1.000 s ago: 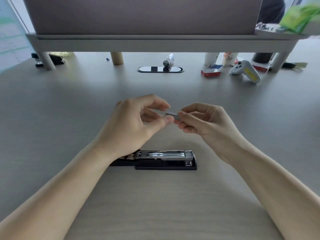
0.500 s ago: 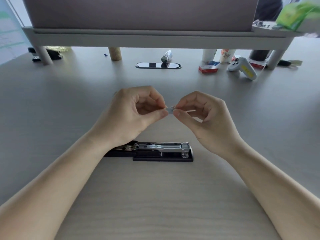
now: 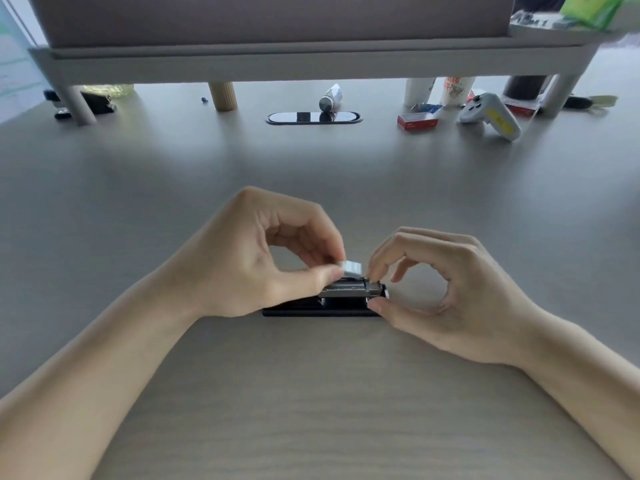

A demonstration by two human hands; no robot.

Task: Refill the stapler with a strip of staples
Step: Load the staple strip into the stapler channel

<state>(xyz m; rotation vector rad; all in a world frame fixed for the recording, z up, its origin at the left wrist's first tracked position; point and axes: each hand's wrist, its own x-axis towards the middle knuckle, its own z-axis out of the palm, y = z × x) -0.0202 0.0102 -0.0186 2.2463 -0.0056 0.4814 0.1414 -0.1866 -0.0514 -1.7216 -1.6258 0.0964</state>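
Note:
A black stapler lies open on the desk with its metal staple channel facing up; my left hand covers its left half. My left hand pinches a short silvery strip of staples between thumb and forefinger, just above the channel's right end. My right hand is at the stapler's right tip, thumb against the front of the base and forefinger on top of the channel end, close to the strip.
Far across the grey desk stand a red staple box, a grey and yellow controller, paper cups, a small tube, an oval cable port and a raised shelf on legs.
Both hands dropped from mid-air down to the stapler. The right hand let go of the strip and took the stapler's right end; the left hand keeps the strip over the channel.

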